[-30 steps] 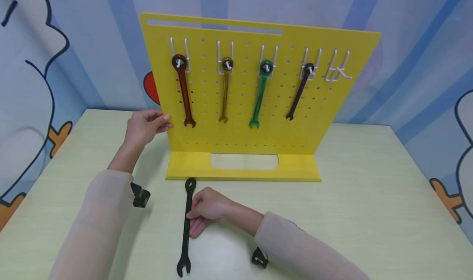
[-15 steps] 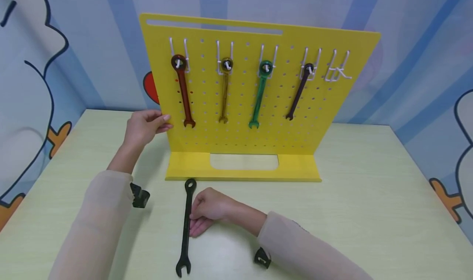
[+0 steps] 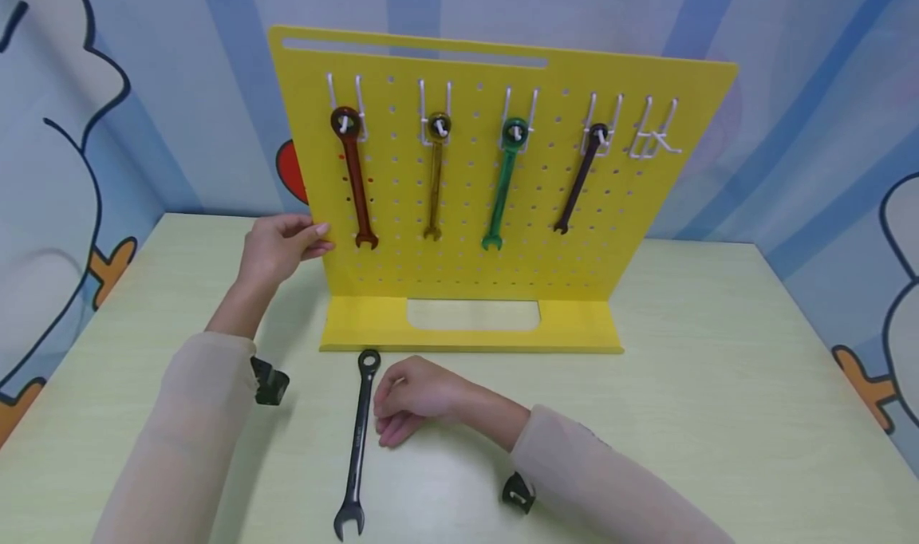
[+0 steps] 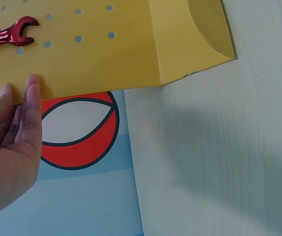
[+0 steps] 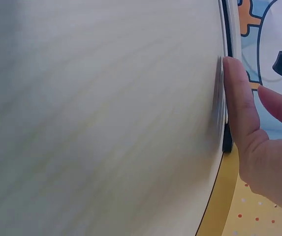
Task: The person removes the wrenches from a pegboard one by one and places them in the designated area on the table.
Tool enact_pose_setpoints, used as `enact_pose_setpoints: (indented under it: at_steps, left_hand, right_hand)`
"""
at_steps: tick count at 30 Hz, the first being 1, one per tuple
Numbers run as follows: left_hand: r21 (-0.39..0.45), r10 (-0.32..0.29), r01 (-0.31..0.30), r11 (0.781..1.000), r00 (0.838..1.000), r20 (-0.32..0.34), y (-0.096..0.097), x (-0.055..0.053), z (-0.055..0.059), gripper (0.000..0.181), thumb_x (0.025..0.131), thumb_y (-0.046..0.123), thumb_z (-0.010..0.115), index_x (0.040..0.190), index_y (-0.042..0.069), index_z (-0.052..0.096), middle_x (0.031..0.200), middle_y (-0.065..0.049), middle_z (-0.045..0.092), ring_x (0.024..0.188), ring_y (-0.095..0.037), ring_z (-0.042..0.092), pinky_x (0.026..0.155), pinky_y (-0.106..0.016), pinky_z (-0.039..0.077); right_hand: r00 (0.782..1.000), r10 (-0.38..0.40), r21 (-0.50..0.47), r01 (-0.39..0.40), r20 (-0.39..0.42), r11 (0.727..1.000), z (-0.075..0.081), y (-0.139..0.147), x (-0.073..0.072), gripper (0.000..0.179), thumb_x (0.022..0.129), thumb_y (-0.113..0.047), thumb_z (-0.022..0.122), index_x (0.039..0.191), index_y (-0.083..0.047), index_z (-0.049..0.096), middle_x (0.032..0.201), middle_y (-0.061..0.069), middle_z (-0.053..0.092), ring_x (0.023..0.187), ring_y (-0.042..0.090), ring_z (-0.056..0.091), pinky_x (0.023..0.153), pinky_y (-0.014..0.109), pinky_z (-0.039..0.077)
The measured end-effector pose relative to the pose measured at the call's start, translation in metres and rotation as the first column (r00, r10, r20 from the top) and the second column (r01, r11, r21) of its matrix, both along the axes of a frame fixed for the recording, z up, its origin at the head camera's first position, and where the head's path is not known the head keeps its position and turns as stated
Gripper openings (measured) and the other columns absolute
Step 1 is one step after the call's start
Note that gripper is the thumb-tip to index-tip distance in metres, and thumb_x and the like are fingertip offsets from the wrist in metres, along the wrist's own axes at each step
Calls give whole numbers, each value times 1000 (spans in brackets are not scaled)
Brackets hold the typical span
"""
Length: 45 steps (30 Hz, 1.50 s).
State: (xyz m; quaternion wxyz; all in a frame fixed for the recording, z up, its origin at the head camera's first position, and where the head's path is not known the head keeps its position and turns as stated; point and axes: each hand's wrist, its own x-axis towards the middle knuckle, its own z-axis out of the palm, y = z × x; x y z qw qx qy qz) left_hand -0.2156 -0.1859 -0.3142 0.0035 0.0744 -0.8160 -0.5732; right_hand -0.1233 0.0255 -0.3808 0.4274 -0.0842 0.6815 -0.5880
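A black wrench (image 3: 356, 440) lies on the table in front of the yellow pegboard (image 3: 502, 257), ring end toward the board. My right hand (image 3: 384, 416) rests just right of its shaft, fingers loosely curled with the tips at the wrench. In the right wrist view the right hand (image 5: 254, 98) has one straight finger lying along the wrench's edge (image 5: 218, 103). My left hand (image 3: 316, 237) touches the board's left edge with straight fingers, and the left wrist view shows the left hand (image 4: 22, 98) there too. Red (image 3: 353, 181), olive (image 3: 435, 181), green (image 3: 504, 185) and dark purple (image 3: 578, 181) wrenches hang on hooks.
An empty white hook (image 3: 652, 133) sits at the board's upper right. The pale wooden table (image 3: 718, 384) stretches to the right of the board's base. Blue cartoon-painted walls close in behind and at both sides.
My right hand has lifted off the black wrench and shifted slightly right. The wrench's open end has swung a little to the left. My left hand stays on the board's edge.
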Motion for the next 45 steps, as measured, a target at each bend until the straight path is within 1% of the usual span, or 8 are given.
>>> enact_pose_setpoints:
  at_steps: [3,6,11,16,19,26,34,45]
  left_hand:
    - [-4,7,-7,1000,1000,-3,0,0,-1,39,90,23,57,116,-6,56,102,-14,61,71,-1,63,70,-18,53]
    - [-6,3,-3,1000,1000,-6,0,-1,-1,39,90,23,56,116,-6,56,104,-16,60,70,1,63,70,-17,53]
    - [-5,-7,7,1000,1000,1,-1,0,0,41,90,24,56,118,-6,55,106,-17,59,71,0,62,70,-17,52]
    - [-11,0,0,1000,1000,4,-1,-1,0,39,90,24,55,117,-5,55,105,-16,60,71,0,63,70,-16,52]
    - [-15,2,-2,1000,1000,1,0,-2,0,37,91,23,55,116,-4,56,106,-17,60,70,1,63,69,-16,52]
    - [-16,2,-2,1000,1000,3,-1,-3,-1,37,91,23,55,116,-4,56,106,-17,60,70,1,62,71,-17,53]
    - [-18,4,-4,1000,1000,2,-1,-3,-2,37,90,24,55,115,-4,57,103,-15,61,72,-2,64,70,-17,53]
    - [-27,11,-11,1000,1000,4,0,-3,-2,37,90,25,56,114,-4,57,103,-15,61,71,-1,63,70,-17,53]
  right_hand:
    - [1000,25,-1,-25,-17,1000,0,4,-2,4,86,8,53,89,8,55,74,22,61,60,27,63,58,40,57]
    - [999,39,2,-39,-33,999,1,8,-5,4,86,7,53,90,7,55,75,22,62,60,26,63,57,40,57]
    - [998,39,12,-38,-44,999,3,14,-9,6,86,5,54,92,7,54,78,23,62,62,27,64,59,40,57]
    - [998,42,20,-41,-51,999,6,20,-13,6,87,4,54,93,7,54,80,24,63,64,28,64,61,40,57]
    - [998,43,18,-42,-51,999,6,23,-15,7,88,3,54,94,7,55,81,24,63,64,28,64,61,41,57]
    - [998,33,16,-32,-53,999,9,30,-20,9,88,3,55,95,8,55,83,25,64,66,29,64,63,42,56]
    - [994,35,5,-35,-106,999,13,41,-26,11,88,3,54,97,10,54,84,25,63,68,30,65,65,43,56]
    - [989,-6,15,9,-149,1000,16,59,-36,16,88,2,56,100,11,53,87,25,64,71,31,65,67,44,56]
